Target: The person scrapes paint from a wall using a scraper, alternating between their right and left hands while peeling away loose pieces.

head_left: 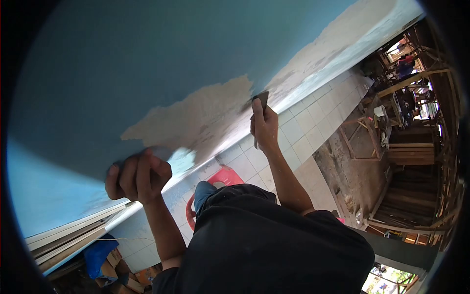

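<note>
My right hand (266, 128) grips a flat scraper (263, 99), with its thumb along the dark blade. The blade meets the blue wall (171, 59) at the edge of a bare, pale patch (200, 108) where the paint is off. Part of the handle shows below the fingers; the rest is hidden in the palm. Further left, my left hand (139, 176) rests against the wall below the patch, its fingers bent and slightly apart. Nothing shows in it.
Beneath me are a red plastic chair (226, 176) and a tiled floor (298, 127). Cardboard boxes (147, 275) and a blue plastic sheet (98, 257) lie at lower left, near a pale frame (78, 228). Wooden structures (411, 152) stand at right.
</note>
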Tool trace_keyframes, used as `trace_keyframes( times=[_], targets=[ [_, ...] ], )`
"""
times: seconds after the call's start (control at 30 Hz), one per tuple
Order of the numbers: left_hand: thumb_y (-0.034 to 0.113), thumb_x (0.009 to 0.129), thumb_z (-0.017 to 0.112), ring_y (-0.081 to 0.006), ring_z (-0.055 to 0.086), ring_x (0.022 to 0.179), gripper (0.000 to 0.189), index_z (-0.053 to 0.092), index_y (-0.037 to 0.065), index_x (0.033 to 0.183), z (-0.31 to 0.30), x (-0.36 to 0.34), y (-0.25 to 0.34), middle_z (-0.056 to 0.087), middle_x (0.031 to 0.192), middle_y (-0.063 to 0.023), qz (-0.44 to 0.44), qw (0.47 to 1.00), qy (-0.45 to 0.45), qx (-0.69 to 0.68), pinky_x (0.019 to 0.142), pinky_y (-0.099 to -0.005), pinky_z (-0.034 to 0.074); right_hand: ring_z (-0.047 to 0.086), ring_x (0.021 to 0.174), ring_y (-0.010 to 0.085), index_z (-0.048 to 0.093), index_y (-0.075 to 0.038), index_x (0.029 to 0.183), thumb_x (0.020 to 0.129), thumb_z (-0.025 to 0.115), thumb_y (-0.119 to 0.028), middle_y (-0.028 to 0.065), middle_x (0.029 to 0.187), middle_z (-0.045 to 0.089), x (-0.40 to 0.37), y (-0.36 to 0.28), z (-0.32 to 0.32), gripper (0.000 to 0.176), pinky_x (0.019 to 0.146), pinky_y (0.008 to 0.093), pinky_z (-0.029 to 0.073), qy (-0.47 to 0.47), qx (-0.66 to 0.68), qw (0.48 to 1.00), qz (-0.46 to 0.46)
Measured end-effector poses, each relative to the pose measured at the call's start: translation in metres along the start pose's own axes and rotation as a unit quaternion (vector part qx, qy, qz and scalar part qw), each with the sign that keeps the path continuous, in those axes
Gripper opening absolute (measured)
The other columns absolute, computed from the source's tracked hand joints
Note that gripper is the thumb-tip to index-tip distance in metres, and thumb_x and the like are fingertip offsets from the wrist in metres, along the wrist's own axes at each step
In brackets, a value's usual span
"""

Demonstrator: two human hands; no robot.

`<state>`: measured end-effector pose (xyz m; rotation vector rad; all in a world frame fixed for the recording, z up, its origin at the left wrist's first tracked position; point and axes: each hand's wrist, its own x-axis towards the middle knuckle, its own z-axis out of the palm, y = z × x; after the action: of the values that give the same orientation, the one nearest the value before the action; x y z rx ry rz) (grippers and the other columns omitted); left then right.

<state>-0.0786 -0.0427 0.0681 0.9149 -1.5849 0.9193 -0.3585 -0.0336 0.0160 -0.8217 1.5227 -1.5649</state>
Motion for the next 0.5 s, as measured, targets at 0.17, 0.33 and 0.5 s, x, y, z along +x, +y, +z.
trace_keyframes(
  times=[0.17,0.33,0.5],
  targets=[
    [0.025,0.079,0.059,-0.0205,0.04,0.11,0.006,0.061,0.021,0.075,0.002,0.002,0.001,0.056,0.081,0.0044,-0.012,1.0,0.003,-0.004,0.095,-0.0332,0.034,0.038,0.049,0.005,0.054,-0.001,0.067,0.091,0.056,-0.045,-0.0021,0.054,0.045,0.009,0.008,0.0,0.05,0.043,0.0242,0.031,0.027,-0.086,0.995,-0.05],
    [0.024,0.079,0.06,-0.0207,0.039,0.11,0.006,0.061,0.021,0.074,-0.001,0.0,0.002,0.056,0.082,0.0043,0.001,1.0,-0.01,0.006,0.095,-0.0332,0.034,0.031,0.035,0.0029,0.043,-0.01,0.065,0.093,0.055,-0.041,-0.0057,0.046,0.037,0.003,0.012,0.004,0.043,0.032,0.0213,0.023,0.014,-0.027,0.998,-0.057],
    [0.024,0.079,0.06,-0.0205,0.04,0.109,0.005,0.061,0.021,0.074,0.0,0.0,0.001,0.056,0.082,0.004,-0.003,1.0,-0.003,0.005,0.095,-0.0331,0.034,0.035,0.038,0.0038,0.047,-0.007,0.066,0.092,0.055,-0.043,-0.0038,0.047,0.039,0.0,-0.003,0.01,0.045,0.035,0.0219,0.027,0.029,-0.01,0.998,-0.047]
  ],
)
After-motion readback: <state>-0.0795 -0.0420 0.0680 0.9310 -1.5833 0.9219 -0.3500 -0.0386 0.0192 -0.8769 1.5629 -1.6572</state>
